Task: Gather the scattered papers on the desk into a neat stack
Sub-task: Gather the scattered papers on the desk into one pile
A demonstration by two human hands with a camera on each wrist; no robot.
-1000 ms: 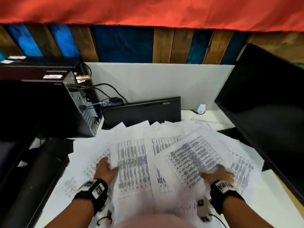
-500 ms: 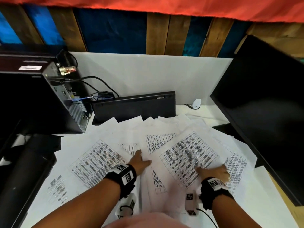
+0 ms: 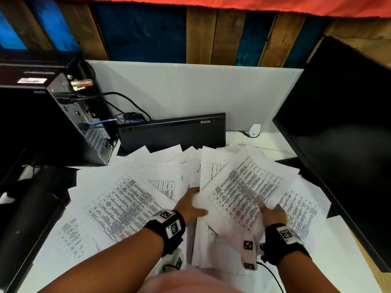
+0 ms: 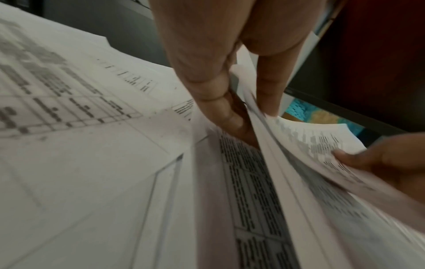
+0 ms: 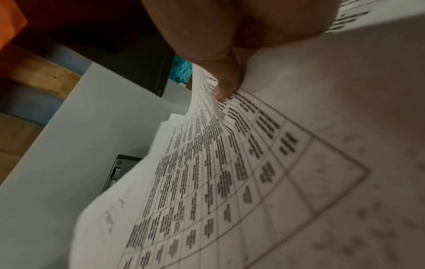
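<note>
Fingers (image 4: 220, 107) of the left hand (image 3: 190, 205) are curled under the left edge of a lifted bundle of sheets (image 3: 245, 195), with the thumb laid on top, so the bundle is gripped on that side. On the other side it is pinched by the right hand (image 3: 273, 214): the thumb (image 5: 226, 85) is pressed onto the printed top sheet, while the remaining fingers are hidden beneath the paper. The bundle is held tilted above the desk (image 3: 273, 142), its sheets fanned and not squared. More papers (image 3: 124, 206) with printed tables are spread flat and overlapping to the left and beneath the bundle, and some are seen at the right near a dark monitor (image 3: 342, 134). Behind the papers a keyboard (image 3: 171, 134) is propped against a white partition (image 3: 201, 92), and a computer tower (image 3: 69, 123) with cables is placed at the left.
</note>
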